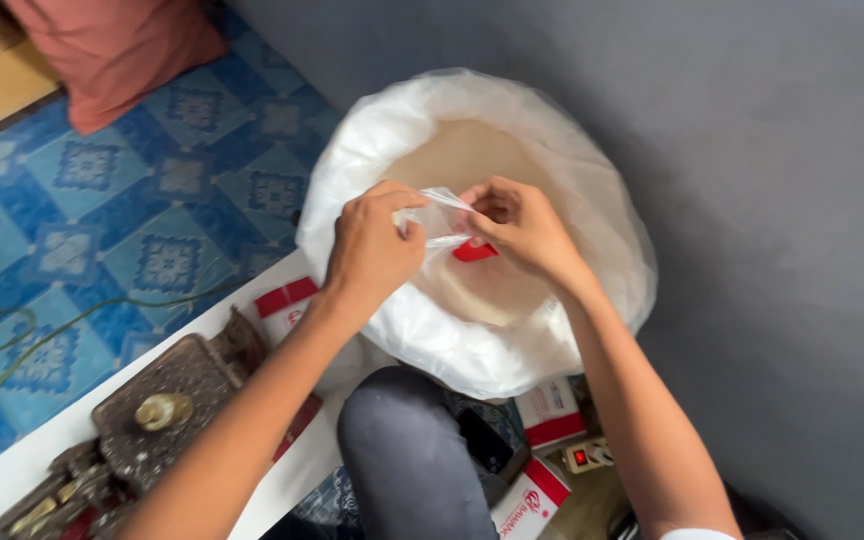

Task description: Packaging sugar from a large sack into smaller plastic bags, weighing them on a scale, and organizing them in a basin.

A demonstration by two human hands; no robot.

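Both hands pinch a small clear plastic bag (439,222) over the big white sack (552,330) of pale powder: left hand (372,250) at 9 o'clock, right hand (522,228) at 3 (a red scoop (474,252) lies beneath). The bag looks empty, so filling seems not begun.

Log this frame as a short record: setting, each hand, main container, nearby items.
setting: patterned blue floor beside a grey wall
left hand: pinching the edge of a small clear plastic bag
right hand: pinching the bag's other edge, over a red piece
main container: large white sack, open, pale powder inside
nearby: ornate metal scale, red-and-white cartons, power strip, green cable
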